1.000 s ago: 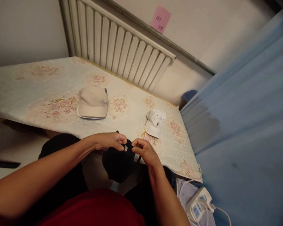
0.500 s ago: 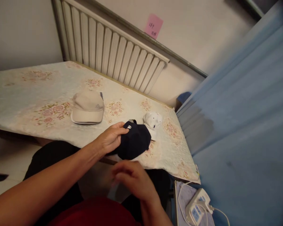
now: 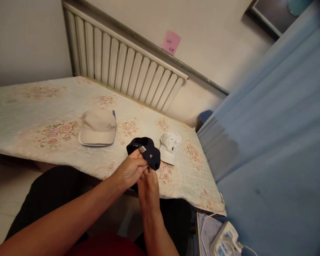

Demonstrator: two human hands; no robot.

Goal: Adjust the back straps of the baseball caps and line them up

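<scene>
Both my hands hold a navy baseball cap (image 3: 154,155) over the front edge of the bed. My left hand (image 3: 130,168) is closed on its edge, near a small light metal piece on the band. From below, my right hand (image 3: 148,183) pinches the cap, its fingertips against those of the left. The cap's opening faces up and partly away, and its lower part is hidden behind my hands. A beige cap (image 3: 98,126) lies to the left, with a white edge showing under its brim. Just beyond the navy cap, to the right, rests a white cap (image 3: 171,144) with dark dots.
The bed (image 3: 133,105) has a flowered cover and stands against a white radiator (image 3: 122,60). A blue curtain (image 3: 266,117) hangs on the right. At lower right, a white power strip (image 3: 225,238) with cords sits on a small stand. A pink note (image 3: 171,42) is on the wall.
My right hand has risen from my lap and taken hold of the navy cap. The cap has turned, showing its band and opening, and more of the white cap is now visible.
</scene>
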